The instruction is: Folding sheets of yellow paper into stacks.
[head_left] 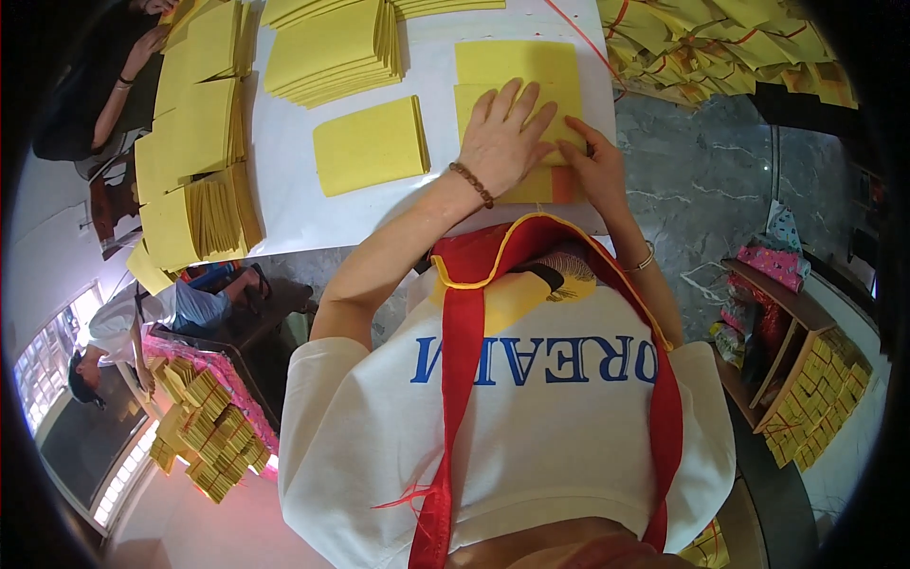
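Yellow paper sheets [517, 62] lie at the front right of the white table, one laid partly over another, with an orange patch [564, 185] near the lower right corner. My left hand [502, 137] rests flat on the sheets, fingers spread. At their right edge, my right hand [599, 171] has thumb and bent forefinger closed on the paper; its other fingers are partly hidden. Left of my left hand lies a small folded yellow stack [370, 145]. Behind that stands a thicker pile of folded yellow paper [332, 47].
More folded stacks [204, 123] line the table's [284, 213] left side. Beyond the right edge lie many tied yellow bundles [720, 47]. A person's hand [147, 47] is at the far left stacks. Another person [133, 318] is near bundles [213, 431] lower left. A wooden shelf [787, 356] stands right.
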`<move>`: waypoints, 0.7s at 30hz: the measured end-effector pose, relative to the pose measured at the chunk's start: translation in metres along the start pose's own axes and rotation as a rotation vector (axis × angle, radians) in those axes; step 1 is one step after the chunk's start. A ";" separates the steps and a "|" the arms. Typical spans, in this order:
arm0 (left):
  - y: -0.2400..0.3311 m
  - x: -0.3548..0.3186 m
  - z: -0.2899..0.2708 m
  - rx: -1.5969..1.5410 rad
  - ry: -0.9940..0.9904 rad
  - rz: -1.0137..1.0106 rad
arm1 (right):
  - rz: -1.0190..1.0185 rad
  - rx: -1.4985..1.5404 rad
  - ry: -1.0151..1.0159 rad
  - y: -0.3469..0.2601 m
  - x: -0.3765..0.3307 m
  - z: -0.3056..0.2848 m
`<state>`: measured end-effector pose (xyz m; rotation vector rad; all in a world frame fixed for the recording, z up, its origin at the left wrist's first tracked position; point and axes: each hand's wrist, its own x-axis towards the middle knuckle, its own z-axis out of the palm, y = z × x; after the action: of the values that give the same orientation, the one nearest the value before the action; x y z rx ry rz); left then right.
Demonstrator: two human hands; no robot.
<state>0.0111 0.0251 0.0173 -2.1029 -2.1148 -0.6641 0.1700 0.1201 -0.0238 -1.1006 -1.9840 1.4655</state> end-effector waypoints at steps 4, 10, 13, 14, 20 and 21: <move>-0.004 -0.013 0.031 0.005 -0.121 -0.041 | -0.066 -0.041 0.030 0.003 0.000 0.002; -0.005 -0.015 0.037 -0.013 -0.137 -0.072 | -0.243 -0.698 0.162 -0.029 -0.011 0.005; -0.004 -0.015 0.033 -0.034 -0.152 -0.072 | -0.536 -0.820 0.099 -0.024 -0.008 0.009; -0.005 -0.015 0.033 -0.040 -0.149 -0.078 | -0.457 -0.711 0.049 -0.018 -0.007 0.014; -0.029 -0.023 0.035 -0.604 0.117 -0.142 | -0.451 -0.862 -0.024 -0.003 -0.006 0.018; -0.027 -0.024 0.031 -0.602 0.116 -0.146 | -0.457 -0.865 -0.010 -0.003 -0.006 0.018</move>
<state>-0.0062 0.0149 -0.0261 -2.0873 -2.2107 -1.5656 0.1594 0.1042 -0.0263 -0.8142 -2.7184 0.3564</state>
